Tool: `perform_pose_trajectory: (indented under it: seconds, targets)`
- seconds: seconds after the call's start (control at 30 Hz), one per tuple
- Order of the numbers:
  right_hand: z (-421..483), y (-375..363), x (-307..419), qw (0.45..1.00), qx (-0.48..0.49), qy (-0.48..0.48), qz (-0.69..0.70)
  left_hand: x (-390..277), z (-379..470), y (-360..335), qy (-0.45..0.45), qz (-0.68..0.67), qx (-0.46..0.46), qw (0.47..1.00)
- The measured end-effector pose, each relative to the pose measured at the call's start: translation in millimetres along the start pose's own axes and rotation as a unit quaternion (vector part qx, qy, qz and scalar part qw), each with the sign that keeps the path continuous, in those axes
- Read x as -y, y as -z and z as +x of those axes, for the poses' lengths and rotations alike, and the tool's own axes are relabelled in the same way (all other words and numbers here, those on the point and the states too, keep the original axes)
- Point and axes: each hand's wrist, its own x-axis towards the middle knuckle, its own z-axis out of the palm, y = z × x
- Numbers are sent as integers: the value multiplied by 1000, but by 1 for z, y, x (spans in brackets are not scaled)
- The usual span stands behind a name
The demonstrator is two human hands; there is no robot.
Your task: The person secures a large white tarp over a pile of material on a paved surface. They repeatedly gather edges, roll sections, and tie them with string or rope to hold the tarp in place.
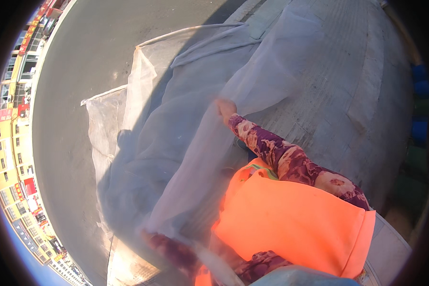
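A large, thin, translucent white sheet (189,161) spreads before me, with folds and raised edges. My right hand (227,108), at the end of a purple floral sleeve, is closed on a gathered part of it near the middle of the view. My left hand (147,234) is lower left, blurred and partly covered by the sheet; its fingers look closed on the sheet's edge. Between my two hands a band of the sheet hangs stretched, and beyond my right hand more of it extends to the upper right. An orange vest (293,214) covers my torso.
Grey pavement (75,71) lies beyond the sheet. A worn, flat grey surface (321,107) stretches to the right. Blue objects (421,85) stand at the dark right rim. A board-like pale surface (128,262) shows at lower left. Yellow buildings (5,146) line the far left.
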Motion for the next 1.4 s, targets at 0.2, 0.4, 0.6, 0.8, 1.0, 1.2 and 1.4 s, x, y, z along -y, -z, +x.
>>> perform_pose_trajectory:
  seconds: [0.2, 0.4, 0.6, 0.8, 1.0, 1.2, 1.4]
  targets:
    - [44, 86, -72, 948, -64, -69, -305, -30, 3, 12, -55, 56, -4, 997]
    - [37, 64, -85, 923, -14, -280, 262, -63, -11, 28, -132, 166, -15, 977]
    - [23, 32, -57, 918, 22, -266, 293, -74, -21, 68, -240, 350, -1, 905]
    - [27, 10, -54, 899, 78, -263, 341, -74, -16, 80, -302, 141, 59, 941]
    - [5, 36, 15, 993, 76, -73, 60, -45, -17, 49, -525, 135, 2, 840]
    - [-12, -18, 65, 985, -45, 160, -50, -7, 2, 8, 31, -164, -50, 985]
    - [55, 1, -43, 984, -34, -174, 12, -6, 12, 12, 64, -161, -41, 984]
